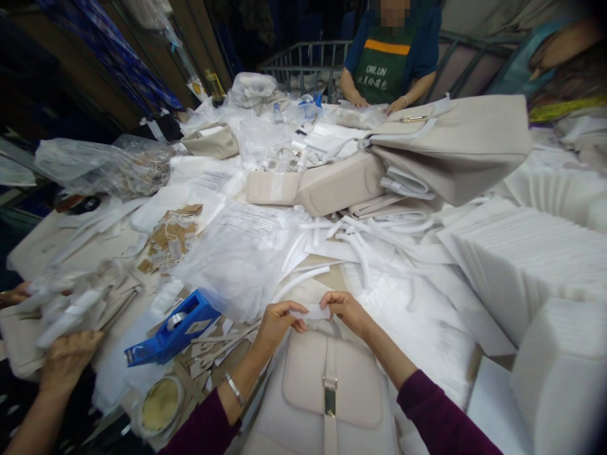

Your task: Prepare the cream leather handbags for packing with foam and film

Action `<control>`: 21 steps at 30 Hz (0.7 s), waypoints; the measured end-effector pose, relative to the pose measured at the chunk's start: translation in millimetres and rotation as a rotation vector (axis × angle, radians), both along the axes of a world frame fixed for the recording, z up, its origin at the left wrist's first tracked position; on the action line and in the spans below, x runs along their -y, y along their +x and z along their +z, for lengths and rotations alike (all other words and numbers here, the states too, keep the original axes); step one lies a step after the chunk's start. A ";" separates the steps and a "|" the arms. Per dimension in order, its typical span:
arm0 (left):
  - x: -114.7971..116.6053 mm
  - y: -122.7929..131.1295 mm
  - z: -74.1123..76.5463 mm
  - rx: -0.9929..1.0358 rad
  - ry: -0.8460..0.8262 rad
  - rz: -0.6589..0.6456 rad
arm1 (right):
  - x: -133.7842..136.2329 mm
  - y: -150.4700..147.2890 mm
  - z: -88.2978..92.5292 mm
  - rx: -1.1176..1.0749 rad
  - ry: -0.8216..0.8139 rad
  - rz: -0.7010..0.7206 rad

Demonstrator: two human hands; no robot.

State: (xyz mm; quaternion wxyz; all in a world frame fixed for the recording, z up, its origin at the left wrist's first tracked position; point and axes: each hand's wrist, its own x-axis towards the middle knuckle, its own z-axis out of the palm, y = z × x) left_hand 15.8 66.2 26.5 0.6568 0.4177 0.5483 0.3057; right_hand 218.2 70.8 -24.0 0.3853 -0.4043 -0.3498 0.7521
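Note:
Between my two hands a small white strip (310, 311) is stretched out, each end pinched in fingers. My left hand (279, 323) closes on its left end, and a metal bracelet circles that wrist. Fingers of my right hand (347, 309) grip the right end. Just below lies a cream handbag (303, 385) with a flap, a central strap and a gold-coloured clasp. The strip is held above the bag's top edge; whether it touches the bag I cannot tell.
A blue tape dispenser (175, 328) and a round tub (161, 404) stand left. Foam sheets (531, 253) are stacked right. More cream bags (455, 133) lie ahead. A co-worker's hand (71, 360) handles a bag at left; another person (389, 63) works across the table.

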 end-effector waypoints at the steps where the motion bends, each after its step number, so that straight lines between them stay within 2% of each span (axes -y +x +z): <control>1: 0.4 -0.5 0.8 -0.010 0.002 -0.010 | 0.1 1.4 0.4 0.011 0.008 0.017; 6: 2.8 -3.5 3.0 -0.019 0.031 -0.068 | 0.4 -1.5 1.2 0.008 0.035 0.054; 8: 1.2 -8.2 8.2 -0.006 0.041 -0.132 | 0.5 -5.7 0.2 0.022 0.035 0.045; 11: -9.5 -18.4 21.9 -0.016 0.023 -0.281 | 0.7 -9.2 -1.1 0.094 0.042 0.032; 14: -28.6 -20.5 33.1 -0.031 0.027 -0.268 | 0.9 -8.2 -2.1 0.157 0.080 0.039; 16: -40.1 -11.4 34.7 -0.095 0.062 -0.290 | 0.8 -7.3 -3.2 0.173 0.107 0.057; 19: -46.8 15.1 30.4 -0.268 0.107 -0.487 | 0.9 -7.0 -4.1 0.155 0.131 0.093; 21: -42.3 33.6 27.5 -0.374 0.112 -0.544 | 2.5 -6.3 -1.8 0.119 0.148 0.089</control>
